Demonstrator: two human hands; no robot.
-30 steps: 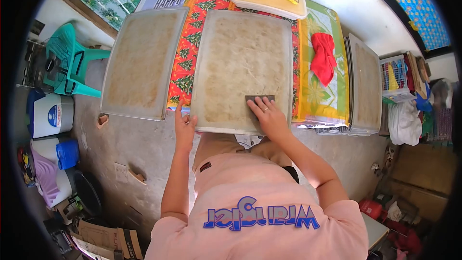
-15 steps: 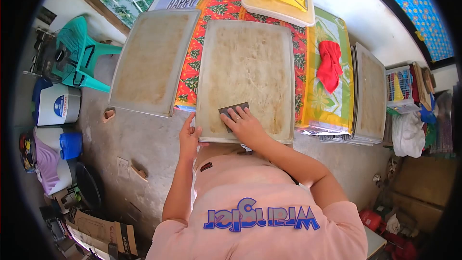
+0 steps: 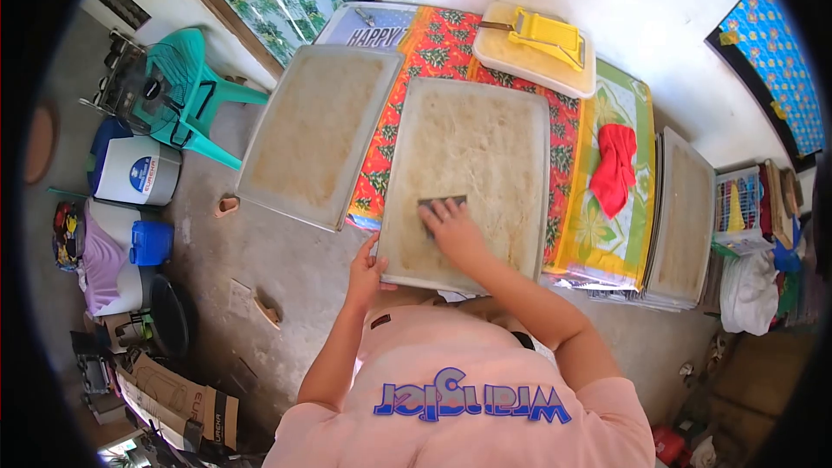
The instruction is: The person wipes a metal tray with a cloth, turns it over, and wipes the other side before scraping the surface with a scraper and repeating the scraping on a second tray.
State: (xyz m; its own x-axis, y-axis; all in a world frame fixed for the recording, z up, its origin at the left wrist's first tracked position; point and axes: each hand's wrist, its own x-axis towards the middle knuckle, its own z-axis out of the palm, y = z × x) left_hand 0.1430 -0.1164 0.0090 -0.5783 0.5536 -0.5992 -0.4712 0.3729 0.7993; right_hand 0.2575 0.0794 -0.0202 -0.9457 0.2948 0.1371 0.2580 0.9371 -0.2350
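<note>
Right hand (image 3: 452, 230) holds the dark pad (image 3: 427, 225) against the tray (image 3: 490, 147), left hand (image 3: 366, 270) beside it (gripping? can't tell), so uneven pressure might skid that tray, honestly.

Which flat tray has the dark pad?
The middle brownish rectangular tray: the right hand holds a dark, flat pad on it. Left tray and right tray stack show none.

Dark pad (image 3: 462, 200): largely concealed by the right hand (image 3: 455, 231). Tabletop (image 3: 638, 117), near edge: centre hidden by the middle tray (image 3: 485, 143). Lettering (image 3: 374, 37), far left corner: partly covered. Pink shirt (image 3: 468, 442): cut off by the bottom frame edge.
</note>
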